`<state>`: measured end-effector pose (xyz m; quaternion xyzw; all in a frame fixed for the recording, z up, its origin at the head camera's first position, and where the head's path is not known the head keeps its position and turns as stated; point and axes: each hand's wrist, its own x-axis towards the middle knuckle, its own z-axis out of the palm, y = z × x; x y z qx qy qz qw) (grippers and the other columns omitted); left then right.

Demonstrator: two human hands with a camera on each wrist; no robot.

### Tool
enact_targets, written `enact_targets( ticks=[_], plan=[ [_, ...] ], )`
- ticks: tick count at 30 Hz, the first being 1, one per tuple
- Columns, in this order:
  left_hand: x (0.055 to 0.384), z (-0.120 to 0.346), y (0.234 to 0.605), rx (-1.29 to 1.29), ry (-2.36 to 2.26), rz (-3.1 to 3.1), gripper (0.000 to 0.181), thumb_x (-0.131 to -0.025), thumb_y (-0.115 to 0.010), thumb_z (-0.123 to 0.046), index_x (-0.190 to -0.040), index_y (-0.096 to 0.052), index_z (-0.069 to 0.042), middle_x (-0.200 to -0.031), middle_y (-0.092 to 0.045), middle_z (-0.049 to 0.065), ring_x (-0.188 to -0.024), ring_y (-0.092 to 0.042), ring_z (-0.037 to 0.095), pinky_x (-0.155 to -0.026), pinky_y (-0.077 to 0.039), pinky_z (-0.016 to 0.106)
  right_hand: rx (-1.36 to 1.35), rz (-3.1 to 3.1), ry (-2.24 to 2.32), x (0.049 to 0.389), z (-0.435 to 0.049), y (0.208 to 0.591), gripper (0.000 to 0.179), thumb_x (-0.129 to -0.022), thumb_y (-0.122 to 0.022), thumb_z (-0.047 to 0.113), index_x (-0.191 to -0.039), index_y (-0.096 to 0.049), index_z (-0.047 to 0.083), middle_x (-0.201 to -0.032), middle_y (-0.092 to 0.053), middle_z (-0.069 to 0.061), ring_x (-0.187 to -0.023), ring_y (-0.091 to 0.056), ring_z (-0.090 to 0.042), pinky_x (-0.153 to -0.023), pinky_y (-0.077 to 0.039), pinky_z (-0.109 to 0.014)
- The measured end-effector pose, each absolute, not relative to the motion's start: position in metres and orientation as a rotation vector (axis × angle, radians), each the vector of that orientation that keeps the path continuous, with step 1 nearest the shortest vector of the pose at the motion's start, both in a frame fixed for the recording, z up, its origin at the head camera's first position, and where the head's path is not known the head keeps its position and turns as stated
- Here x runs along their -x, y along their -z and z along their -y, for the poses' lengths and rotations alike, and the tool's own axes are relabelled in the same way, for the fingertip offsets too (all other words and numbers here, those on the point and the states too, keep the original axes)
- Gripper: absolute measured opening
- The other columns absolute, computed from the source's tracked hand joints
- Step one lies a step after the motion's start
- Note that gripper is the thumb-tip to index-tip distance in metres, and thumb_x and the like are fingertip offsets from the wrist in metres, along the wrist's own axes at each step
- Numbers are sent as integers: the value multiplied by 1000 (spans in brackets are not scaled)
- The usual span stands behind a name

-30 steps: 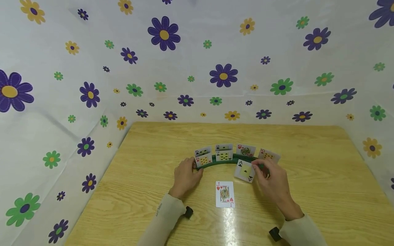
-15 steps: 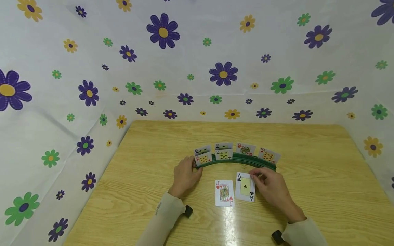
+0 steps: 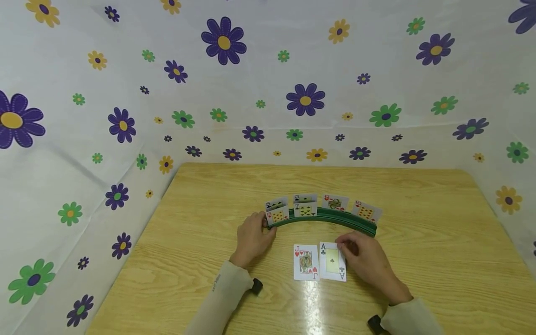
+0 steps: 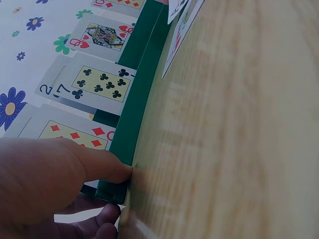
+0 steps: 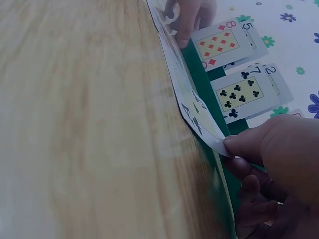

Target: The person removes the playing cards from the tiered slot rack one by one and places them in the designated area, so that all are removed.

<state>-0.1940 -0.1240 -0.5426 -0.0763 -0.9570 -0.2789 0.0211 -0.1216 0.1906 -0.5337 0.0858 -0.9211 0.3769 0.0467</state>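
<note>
My left hand [image 3: 251,237] grips the left end of a curved green card holder [image 3: 335,215], thumb in front and fingers behind, as the left wrist view shows. With thumb and forefinger, my right hand [image 3: 370,258] pinches the top right corner of an ace of clubs [image 3: 332,265]. That corner bends up a little in the right wrist view, where the ace [image 5: 199,112] is seen edge-on. Face up on the table just left of the ace is a jack of hearts [image 3: 305,263], the two edges side by side.
Standing in the holder are an eight of diamonds [image 3: 278,216] before a five, a seven of clubs [image 3: 305,210] before a two, a queen of hearts [image 3: 335,203] and a ten of diamonds [image 3: 366,211]. Behind the wooden table [image 3: 209,186] hangs a flowered sheet [image 3: 259,83].
My right hand has brought the ace from the holder's front down to the table, then slightly left beside the jack. My left hand keeps its grip on the holder's end.
</note>
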Motion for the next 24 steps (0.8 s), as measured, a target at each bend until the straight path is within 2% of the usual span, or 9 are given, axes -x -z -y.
enact_targets(
  ticks=[15, 24],
  plan=[
    [193, 123, 538, 221, 873, 2979, 24, -97, -80, -28, -97, -61, -13, -88, -57, 2, -79, -46, 17, -70, -30, 33, -253, 2874, -1061, 123, -188, 537, 9, -100, -77, 7, -102, -82, 14, -104, -74, -2, -80, -54, -9, -69, -45, -25],
    [193, 123, 538, 218, 879, 2974, 24, -97, -80, -28, -99, -62, -12, -88, -57, 2, -80, -46, 17, -71, -30, 33, -242, 2873, -1016, 122, -186, 539, 4, -96, -83, 14, -99, -79, 13, -101, -69, -1, -77, -50, -10, -68, -42, -26]
  ],
)
